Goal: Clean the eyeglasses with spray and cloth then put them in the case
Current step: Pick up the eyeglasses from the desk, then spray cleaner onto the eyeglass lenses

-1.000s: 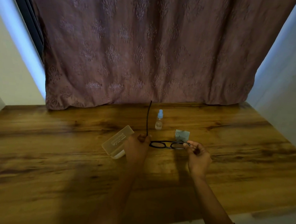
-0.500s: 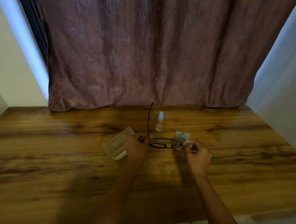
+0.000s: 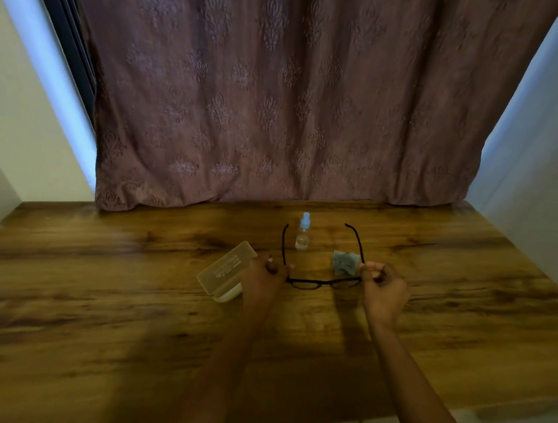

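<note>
Black-framed eyeglasses (image 3: pixel 322 282) are held just above the wooden table (image 3: pixel 122 315), both temple arms unfolded and pointing away from me. My left hand (image 3: pixel 266 272) pinches the frame's left corner. My right hand (image 3: pixel 383 287) pinches the right corner. A small clear spray bottle (image 3: pixel 303 233) with a blue cap stands upright behind the glasses, between the two arms. A folded grey-blue cloth (image 3: pixel 345 263) lies on the table just left of my right hand. A translucent glasses case (image 3: pixel 225 271) lies open beside my left hand.
A mauve patterned curtain (image 3: pixel 283 91) hangs down to the table's back edge. Pale walls close in on both sides. The table's near edge runs across the lower right.
The right temple arm has swung open, so both arms now point away from me. The camera tilted up a little; my hands stay at the frame corners.
</note>
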